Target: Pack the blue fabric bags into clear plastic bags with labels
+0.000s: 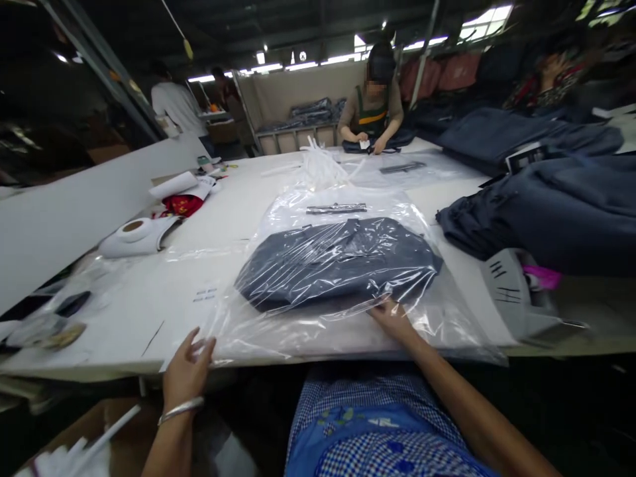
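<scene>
A dark navy fabric bag (318,271) lies flat on the table inside a large clear plastic bag (303,341). My left hand (189,371) is at the plastic's near left corner, thumb and fingers apart; whether the fingertips touch the film is hard to tell. My right hand (390,318) is at the front edge of the navy bag, its bent fingers gripping the clear film there. Farther back under the film shows a dark printed strip (336,209).
White strips (320,165) are heaped behind the plastic. Navy bags (556,205) pile up at right, beside a grey tape dispenser (519,295). A white roll (133,232) and papers lie left. Across the table a co-worker (372,109) handles a dark item. A carton (94,430) stands below left.
</scene>
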The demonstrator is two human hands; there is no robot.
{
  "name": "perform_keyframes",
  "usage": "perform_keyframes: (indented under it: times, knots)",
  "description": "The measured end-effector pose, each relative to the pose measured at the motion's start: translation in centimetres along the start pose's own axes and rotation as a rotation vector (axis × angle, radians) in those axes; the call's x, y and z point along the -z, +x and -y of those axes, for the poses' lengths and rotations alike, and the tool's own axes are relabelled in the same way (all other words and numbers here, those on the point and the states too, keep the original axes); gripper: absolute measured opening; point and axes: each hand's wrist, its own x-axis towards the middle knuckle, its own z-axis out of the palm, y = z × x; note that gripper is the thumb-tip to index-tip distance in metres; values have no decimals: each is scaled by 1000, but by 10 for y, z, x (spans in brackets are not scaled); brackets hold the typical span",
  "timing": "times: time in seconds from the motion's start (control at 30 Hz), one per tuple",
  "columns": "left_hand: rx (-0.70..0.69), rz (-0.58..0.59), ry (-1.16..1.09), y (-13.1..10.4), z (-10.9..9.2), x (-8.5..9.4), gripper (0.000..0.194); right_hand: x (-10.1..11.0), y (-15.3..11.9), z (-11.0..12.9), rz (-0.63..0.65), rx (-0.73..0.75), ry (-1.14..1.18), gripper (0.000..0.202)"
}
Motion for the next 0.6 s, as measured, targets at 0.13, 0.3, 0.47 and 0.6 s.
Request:
perform_keyframes:
  times: [0.13,0.3,0.47,0.6]
  knots:
    - [-597,-282,157,-52,-27,-22,56,9,-29,-15,265,422,-580,55]
    - [-1243,191,305,-98,-86,-77,72,7,-39,-26,396,674,-780,32]
    - [-1323,221,269,-79,-137,-100,80,4,-39,-23,389,640,-779,26]
    - [-1348,220,317,-49,-176,-113,80,0,-45,-21,309,623,-794,42]
